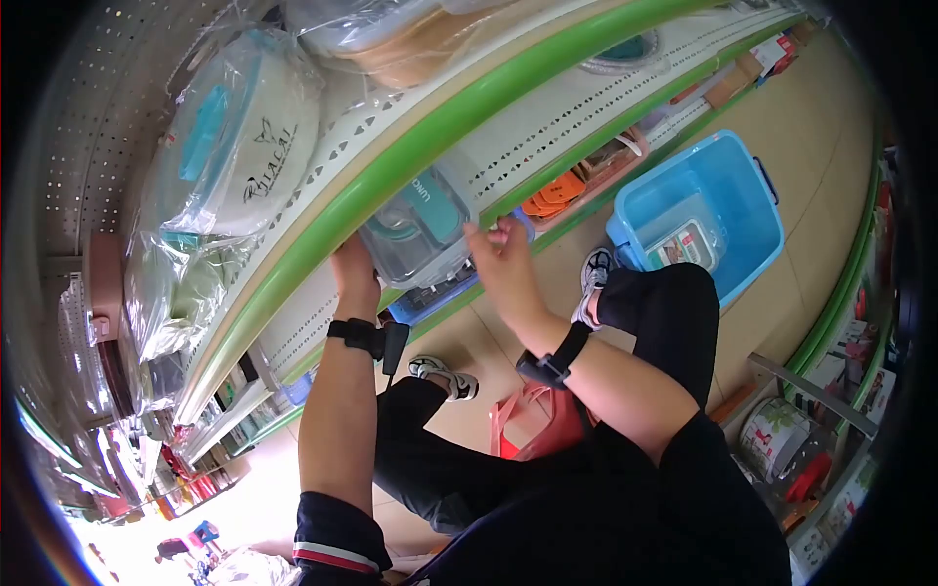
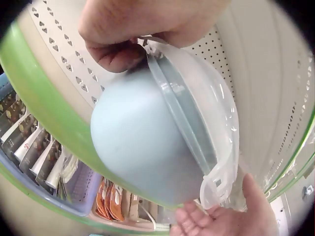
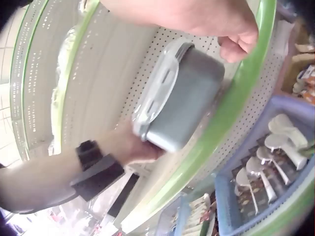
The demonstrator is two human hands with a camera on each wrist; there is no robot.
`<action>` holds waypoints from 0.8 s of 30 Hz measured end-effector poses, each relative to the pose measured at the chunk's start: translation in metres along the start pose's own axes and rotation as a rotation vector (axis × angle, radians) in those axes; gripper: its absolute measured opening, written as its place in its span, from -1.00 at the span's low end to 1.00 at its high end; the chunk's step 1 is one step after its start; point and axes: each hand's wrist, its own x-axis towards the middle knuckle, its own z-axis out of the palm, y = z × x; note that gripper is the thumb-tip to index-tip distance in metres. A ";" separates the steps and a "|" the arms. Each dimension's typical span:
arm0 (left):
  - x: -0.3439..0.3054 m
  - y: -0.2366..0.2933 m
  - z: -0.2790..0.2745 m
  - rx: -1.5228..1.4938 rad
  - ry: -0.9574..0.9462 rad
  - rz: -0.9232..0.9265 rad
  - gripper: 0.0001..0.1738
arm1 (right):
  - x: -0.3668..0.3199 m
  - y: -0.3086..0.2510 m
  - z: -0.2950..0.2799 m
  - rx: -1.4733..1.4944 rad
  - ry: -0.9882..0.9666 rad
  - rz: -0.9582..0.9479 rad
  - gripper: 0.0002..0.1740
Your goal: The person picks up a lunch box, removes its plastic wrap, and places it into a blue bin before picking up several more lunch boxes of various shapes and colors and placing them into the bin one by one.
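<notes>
My left hand (image 1: 357,278) grips one end of a lidded food container (image 1: 418,239) at the front of a shelf. Its body (image 2: 135,132) is pale blue-grey, and the translucent lid (image 3: 156,91) has side clips. A teal label shows on the lid in the head view. The container is tilted in the left wrist view, with the left thumb and fingers at its upper end. Close to the opposite end is my right hand (image 1: 508,273), holding nothing. Its fingers are loosely bent in the right wrist view, and a gap shows between them and the container.
On the floor at right stands a blue tub (image 1: 757,220) with a packaged container (image 1: 689,244) inside. Green-edged shelves (image 1: 391,161) curve across. Below are a basket (image 3: 226,196) of white spoons and orange packets (image 1: 552,195). A red bag (image 1: 532,420) lies near the feet.
</notes>
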 end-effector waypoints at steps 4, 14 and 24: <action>0.013 -0.018 -0.009 0.024 -0.001 0.056 -0.38 | -0.013 0.005 0.021 0.178 -0.095 0.086 -0.06; -0.017 0.001 -0.012 0.028 0.135 -0.104 -0.30 | -0.002 -0.016 -0.001 0.179 -0.127 0.222 0.00; -0.023 0.029 -0.063 -0.136 -0.462 -0.209 -0.34 | 0.000 -0.042 -0.073 0.072 -0.492 0.254 0.02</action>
